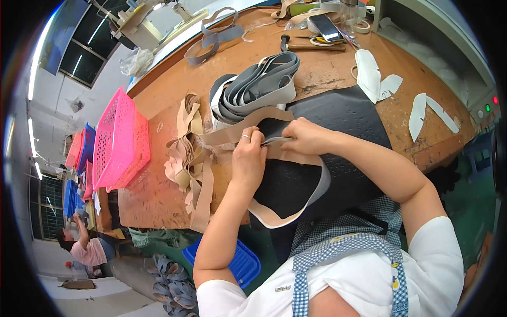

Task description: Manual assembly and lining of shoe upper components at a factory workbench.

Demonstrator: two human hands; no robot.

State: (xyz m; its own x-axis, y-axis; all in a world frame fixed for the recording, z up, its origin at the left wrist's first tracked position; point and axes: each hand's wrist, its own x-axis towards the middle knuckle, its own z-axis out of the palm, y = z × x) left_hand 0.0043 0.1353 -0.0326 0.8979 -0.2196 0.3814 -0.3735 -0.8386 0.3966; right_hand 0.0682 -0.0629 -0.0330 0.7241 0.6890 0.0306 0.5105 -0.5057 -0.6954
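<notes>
A long flat strip, tan on one face and pale grey on the other, is bent into a loop over a black mat. The fingers of my left hand are closed on the strip at the middle of the mat. Just to their right, my right hand pinches the same strip, with its layers close together between the two hands. Part of the strip under my fingers is hidden. A bunch of tan strips lies left of my left hand. Beyond both hands sits a coiled pile of grey strips.
A pink basket stands at the table's left edge. A hammer, a phone and white pattern pieces lie at the far side. Below the table are a blue crate and heaped grey strips. Another person works at far left.
</notes>
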